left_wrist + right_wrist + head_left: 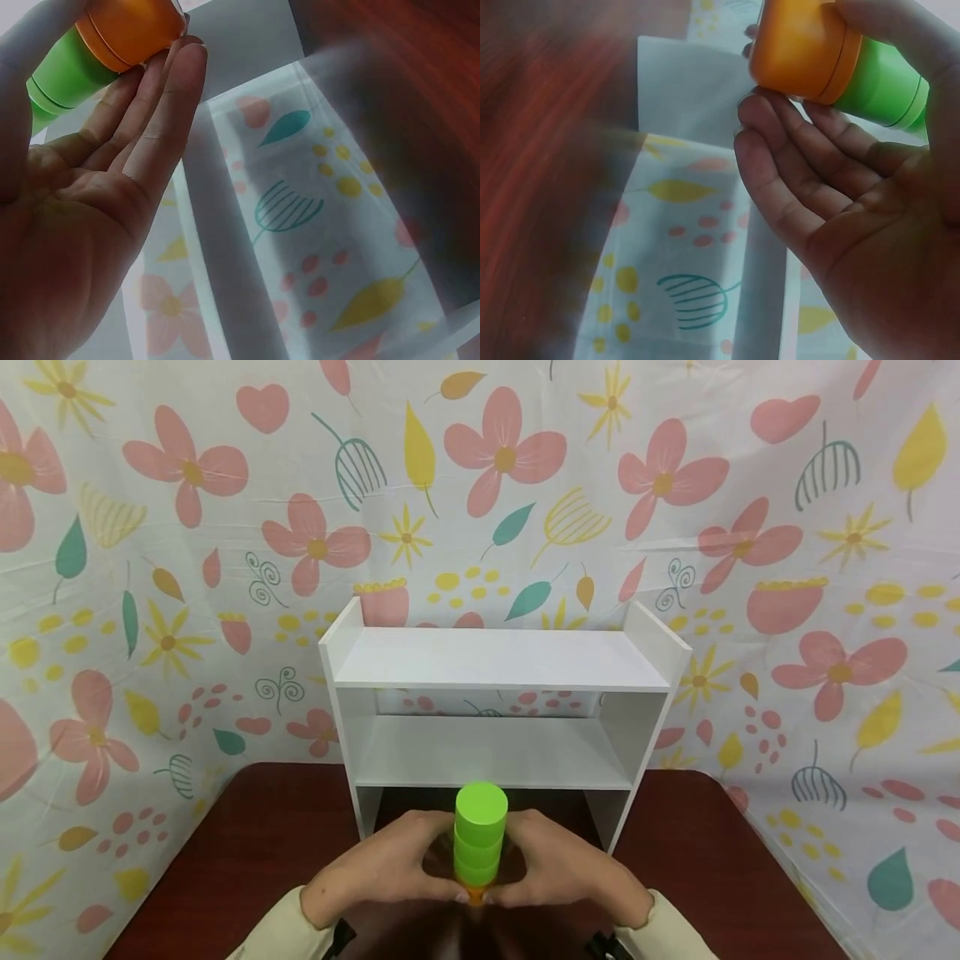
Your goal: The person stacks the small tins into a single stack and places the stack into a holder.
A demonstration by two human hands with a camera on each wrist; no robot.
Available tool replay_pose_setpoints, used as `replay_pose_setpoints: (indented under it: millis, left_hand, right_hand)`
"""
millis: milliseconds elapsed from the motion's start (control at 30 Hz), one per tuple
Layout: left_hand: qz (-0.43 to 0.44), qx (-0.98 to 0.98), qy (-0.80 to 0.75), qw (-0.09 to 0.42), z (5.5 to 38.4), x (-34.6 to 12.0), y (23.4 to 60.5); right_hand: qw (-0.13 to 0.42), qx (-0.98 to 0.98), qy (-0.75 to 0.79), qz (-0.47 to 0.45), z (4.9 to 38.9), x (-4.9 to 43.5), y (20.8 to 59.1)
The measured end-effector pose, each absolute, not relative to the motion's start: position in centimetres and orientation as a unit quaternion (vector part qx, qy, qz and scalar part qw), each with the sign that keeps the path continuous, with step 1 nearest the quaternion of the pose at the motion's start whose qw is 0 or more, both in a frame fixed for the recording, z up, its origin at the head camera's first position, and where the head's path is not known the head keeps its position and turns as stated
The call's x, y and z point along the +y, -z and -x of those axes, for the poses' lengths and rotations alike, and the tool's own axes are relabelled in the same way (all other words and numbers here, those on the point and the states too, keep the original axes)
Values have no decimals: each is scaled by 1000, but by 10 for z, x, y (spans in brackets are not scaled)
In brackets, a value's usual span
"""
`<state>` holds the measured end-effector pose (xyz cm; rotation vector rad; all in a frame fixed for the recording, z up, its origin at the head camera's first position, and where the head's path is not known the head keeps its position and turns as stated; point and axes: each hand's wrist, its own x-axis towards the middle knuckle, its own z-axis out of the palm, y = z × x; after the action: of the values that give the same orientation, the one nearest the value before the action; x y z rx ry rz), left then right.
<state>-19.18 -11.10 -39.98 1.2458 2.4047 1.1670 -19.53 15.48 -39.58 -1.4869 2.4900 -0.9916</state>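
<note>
In front of the shelf, both hands hold an upright stack of smooth cylindrical pieces [480,831], green above and orange at the bottom. My left hand [386,864] grips it from the left and my right hand [562,864] from the right. In the head view the thumbs meet near the orange base. The left wrist view shows the orange piece [135,34] and green pieces [71,71] between thumb and fingers of the left hand [75,217]. Likewise, in the right wrist view, fingers of the right hand [877,232] lie along the orange piece [799,49].
A white two-tier shelf unit [502,656] with raised sides stands on a dark red-brown table [262,827], just beyond the hands. Its lower board [487,752] lies behind the stack. Behind everything hangs a flower-patterned cloth [225,527].
</note>
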Motion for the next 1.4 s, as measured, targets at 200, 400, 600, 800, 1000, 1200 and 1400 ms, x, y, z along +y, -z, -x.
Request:
replay_pose_setpoints:
  millis: [200, 400, 600, 800, 1000, 1200, 1400]
  left_hand:
    - [-422, 805, -403, 110, 195, -110, 387]
    - [-427, 813, -384, 96, 198, -111, 376]
    - [-428, 810, -388, 100, 199, -111, 368]
    - [-439, 806, -384, 100, 201, -111, 356]
    - [-441, 805, -384, 102, 204, -110, 345]
    - [-442, 811, -371, 94, 205, -109, 335]
    - [-450, 814, -359, 78, 205, -108, 322]
  right_hand:
    - [61, 805, 342, 481, 196, 156, 382]
    - [71, 806, 347, 474, 198, 156, 372]
    - [54, 813, 327, 478, 200, 156, 363]
    - [49, 811, 328, 483, 201, 157, 353]
    - [39, 808, 335, 483, 201, 159, 344]
    - [54, 810, 344, 473, 201, 160, 333]
    - [61, 817, 336, 465, 202, 161, 319]
